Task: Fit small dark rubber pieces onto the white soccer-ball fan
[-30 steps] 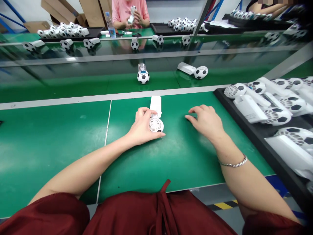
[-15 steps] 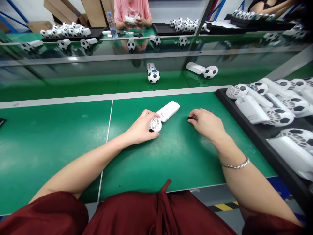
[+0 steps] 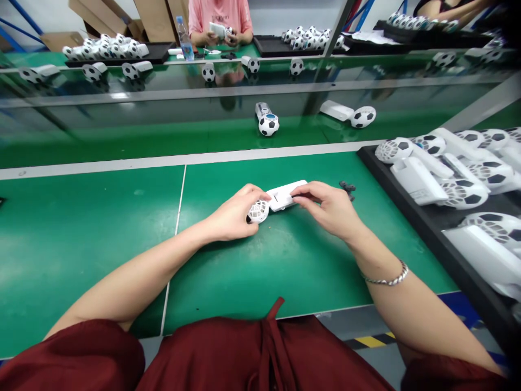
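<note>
White plastic, a small handheld fan with a football-patterned head [image 3: 273, 202] lay flat near the middle of the green bench mat [image 3: 101, 233], with bare mat to its left and toward the near edge. The left hand [image 3: 234, 214] curled its fingers around the round head; the right hand [image 3: 331, 209] pinched the flat handle between thumb and fingertips. Small dark parts [image 3: 347, 188] lay just beyond. A black tray of finished fans [image 3: 411, 209] hemmed the right side, and a grey rail [image 3: 163, 161] ran along the far edge.
</note>
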